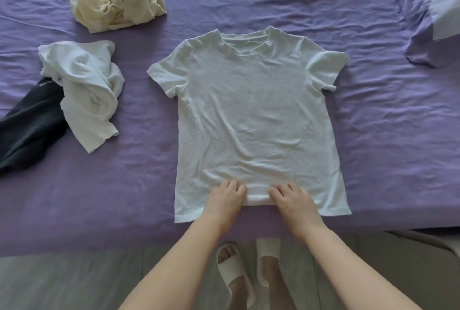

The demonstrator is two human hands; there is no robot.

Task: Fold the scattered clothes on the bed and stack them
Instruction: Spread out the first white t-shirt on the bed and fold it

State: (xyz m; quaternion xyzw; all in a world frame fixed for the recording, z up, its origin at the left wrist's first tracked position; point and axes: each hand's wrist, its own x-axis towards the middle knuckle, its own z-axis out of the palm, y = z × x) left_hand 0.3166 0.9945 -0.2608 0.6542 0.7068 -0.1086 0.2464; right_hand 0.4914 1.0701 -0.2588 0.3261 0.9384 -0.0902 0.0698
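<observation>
- dark garment [29,123] at the far left of the bed [124,197], crumpled and running out of view; small pale print near its top edge, unreadable; not folded.
- crumpled white garment [84,93] just right of it, overlapping the dark one's upper corner; bunched and twisted, not folded.
- cream garment [119,2] farther back on the bed, apart from the other two, in a loose heap; not folded.
- white T-shirt [251,115] centre of the bed, spread flat with the neck away from the person, both short sleeves out to the sides, hem toward the near bed edge; some wrinkles.
- left hand [227,197] on the hem just left of the middle, fingers curled onto the cloth; grip looks like pressing or a light pinch, cannot tell which.
- right hand [292,199] on the hem just right of the middle, close beside the left, fingers likewise curled onto the cloth; a small bunched ridge of hem lies between the two hands.
- pillow [433,11] at the far right back corner, purple and pale, partly out of view.
- below the bed: floor and the person's feet in pale slippers [239,275].
- Progress, as a judgement: early. One shirt is laid out and looks to be at the smoothing or first-fold stage; three pieces untouched; no stack visible anywhere.
</observation>
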